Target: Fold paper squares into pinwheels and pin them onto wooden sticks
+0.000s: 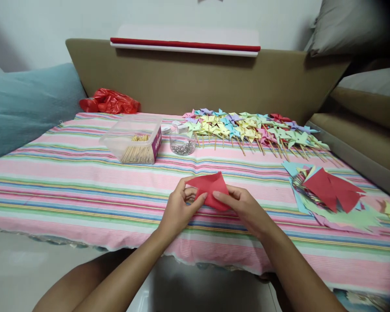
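Observation:
A piece of red paper [211, 184] is held between both hands above the striped cloth, its upper edge raised to a point. My left hand [183, 201] pinches its left side, thumb on the near face and fingers behind. My right hand [238, 201] grips the right side the same way, with the thumb near the middle of the sheet. Some fingertips are hidden behind the paper. To the right lies a pile of cut coloured paper sheets [333, 189], a red one with slits on top.
Several paper pinwheels on sticks [243, 128] lie at the back right. Beyond my hands stand a clear tub of wooden sticks [138, 151] and a small round container of metal bits [183, 147]. A red plastic bag [112, 102] lies back left; cushions [29, 106] flank the cloth [84, 182].

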The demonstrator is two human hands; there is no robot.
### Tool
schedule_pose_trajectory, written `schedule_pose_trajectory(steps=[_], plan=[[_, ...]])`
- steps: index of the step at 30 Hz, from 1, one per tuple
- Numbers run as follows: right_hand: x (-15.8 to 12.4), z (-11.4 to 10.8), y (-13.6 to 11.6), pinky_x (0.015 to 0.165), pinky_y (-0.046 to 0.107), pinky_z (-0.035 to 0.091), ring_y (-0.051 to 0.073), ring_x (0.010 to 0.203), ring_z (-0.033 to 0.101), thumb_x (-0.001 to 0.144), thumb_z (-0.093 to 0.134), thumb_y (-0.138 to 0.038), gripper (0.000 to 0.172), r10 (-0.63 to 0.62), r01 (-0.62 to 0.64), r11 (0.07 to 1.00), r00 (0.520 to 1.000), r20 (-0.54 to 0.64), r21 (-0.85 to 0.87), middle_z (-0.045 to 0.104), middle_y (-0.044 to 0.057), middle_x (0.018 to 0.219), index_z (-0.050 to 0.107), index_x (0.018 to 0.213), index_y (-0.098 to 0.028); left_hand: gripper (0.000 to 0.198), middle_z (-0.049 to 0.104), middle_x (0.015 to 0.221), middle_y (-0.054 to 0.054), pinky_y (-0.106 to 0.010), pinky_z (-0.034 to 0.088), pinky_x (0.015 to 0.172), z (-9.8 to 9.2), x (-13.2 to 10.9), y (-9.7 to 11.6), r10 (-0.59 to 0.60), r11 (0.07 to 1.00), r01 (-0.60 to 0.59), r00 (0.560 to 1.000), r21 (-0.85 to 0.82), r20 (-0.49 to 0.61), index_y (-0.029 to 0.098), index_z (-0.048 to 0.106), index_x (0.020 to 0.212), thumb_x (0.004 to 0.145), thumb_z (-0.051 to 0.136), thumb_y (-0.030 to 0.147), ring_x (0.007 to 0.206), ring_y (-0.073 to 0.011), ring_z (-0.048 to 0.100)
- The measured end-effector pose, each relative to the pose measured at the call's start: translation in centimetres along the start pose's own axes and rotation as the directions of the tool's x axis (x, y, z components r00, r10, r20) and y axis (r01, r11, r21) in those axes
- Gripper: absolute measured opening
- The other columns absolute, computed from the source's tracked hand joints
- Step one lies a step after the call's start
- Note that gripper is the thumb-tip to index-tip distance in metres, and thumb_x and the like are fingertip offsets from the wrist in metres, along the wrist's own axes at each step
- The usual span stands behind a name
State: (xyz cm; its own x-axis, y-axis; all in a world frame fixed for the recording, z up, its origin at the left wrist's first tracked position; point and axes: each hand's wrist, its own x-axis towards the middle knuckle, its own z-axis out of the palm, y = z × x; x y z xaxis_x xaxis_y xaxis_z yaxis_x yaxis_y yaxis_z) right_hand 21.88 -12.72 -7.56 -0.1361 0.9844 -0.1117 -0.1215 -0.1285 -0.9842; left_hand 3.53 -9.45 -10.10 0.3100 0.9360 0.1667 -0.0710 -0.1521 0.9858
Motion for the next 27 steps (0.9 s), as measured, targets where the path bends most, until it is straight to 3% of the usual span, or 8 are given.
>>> schedule_pose_trajectory(steps=[2,4,11,15,17,21,27], plan=[[0.0,0.1,0.2,0.069,0.027,0.042,0.015,0.074,0.056,0.080,0.077,-0.045,0.030,0.008,-0.009,0.999,1.000,-0.004,-0.051,0.070,0.000,0.086,0.073,0.091,-0.018,0.044,0.063,0.074,0.005,-0.025,0.044,0.070,-0.1,-0.1,0.2,-0.002,0.999,-0.001,0.997,0.037,0.072,0.022,0.048,0.128,0.090,0.069,0.029,0.072,-0.0130,0.061],[0.0,0.1,0.5,0.066,0.027,0.040,0.014,0.071,0.055,0.079,0.078,-0.044,0.028,0.000,-0.002,0.994,1.000,-0.020,-0.105,0.069,0.000,0.083,0.072,0.088,-0.018,0.049,0.063,0.074,0.004,-0.025,0.044,0.071,-0.2,-0.1,0.4,-0.010,0.998,0.004,0.995,0.060,0.102,0.022,0.045,0.133,0.091,0.068,0.030,0.073,-0.0136,0.062],[0.4,0.4,1.1,0.068,0.028,0.042,0.016,0.071,0.056,0.079,0.076,-0.039,0.023,-0.073,0.054,0.980,0.993,-0.093,-0.193,0.070,0.001,0.081,0.072,0.080,-0.017,0.037,0.066,0.081,0.001,-0.027,0.046,0.074,-0.2,0.0,0.2,-0.017,0.999,0.013,0.994,0.043,0.112,0.021,0.051,0.122,0.091,0.069,0.031,0.078,-0.0144,0.063],[0.9,1.6,1.8,0.078,0.033,0.049,0.021,0.081,0.064,0.075,0.080,-0.041,0.028,-0.065,0.087,0.994,0.954,-0.294,0.064,0.076,0.004,0.088,0.075,0.089,-0.017,0.040,0.071,0.101,-0.004,-0.030,0.050,0.087,0.1,0.3,0.0,-0.097,0.979,0.110,0.992,-0.174,0.080,0.020,0.055,0.116,0.083,0.077,0.030,0.095,-0.0176,0.068],[1.2,2.4,2.2,0.085,0.036,0.051,0.022,0.086,0.067,0.073,0.081,-0.041,0.028,-0.051,0.150,0.959,0.928,-0.369,0.242,0.077,0.005,0.091,0.074,0.088,-0.018,0.037,0.071,0.100,-0.005,-0.030,0.051,0.088,0.3,0.4,0.0,-0.144,0.953,0.161,0.986,-0.256,0.084,0.019,0.061,0.107,0.078,0.082,0.028,0.094,-0.0171,0.068],[1.4,4.1,2.7,0.090,0.037,0.053,0.021,0.088,0.070,0.073,0.082,-0.036,0.023,-0.017,0.205,0.860,0.926,-0.377,0.466,0.078,0.004,0.095,0.074,0.088,-0.020,0.036,0.071,0.084,-0.003,-0.027,0.052,0.080,0.9,0.4,-0.2,-0.213,0.924,0.208,0.977,-0.322,0.020,0.015,0.070,0.095,0.067,0.089,0.028,0.080,-0.0147,0.067],[1.2,5.5,3.0,0.091,0.038,0.056,0.024,0.095,0.072,0.076,0.079,-0.036,0.023,-0.041,0.216,0.849,0.937,-0.347,0.483,0.078,0.004,0.096,0.074,0.092,-0.021,0.030,0.073,0.083,-0.004,-0.025,0.051,0.077,1.5,0.1,0.1,-0.228,0.927,0.193,0.971,-0.322,-0.073,0.014,0.075,0.088,0.070,0.087,0.034,0.077,-0.0146,0.066]])
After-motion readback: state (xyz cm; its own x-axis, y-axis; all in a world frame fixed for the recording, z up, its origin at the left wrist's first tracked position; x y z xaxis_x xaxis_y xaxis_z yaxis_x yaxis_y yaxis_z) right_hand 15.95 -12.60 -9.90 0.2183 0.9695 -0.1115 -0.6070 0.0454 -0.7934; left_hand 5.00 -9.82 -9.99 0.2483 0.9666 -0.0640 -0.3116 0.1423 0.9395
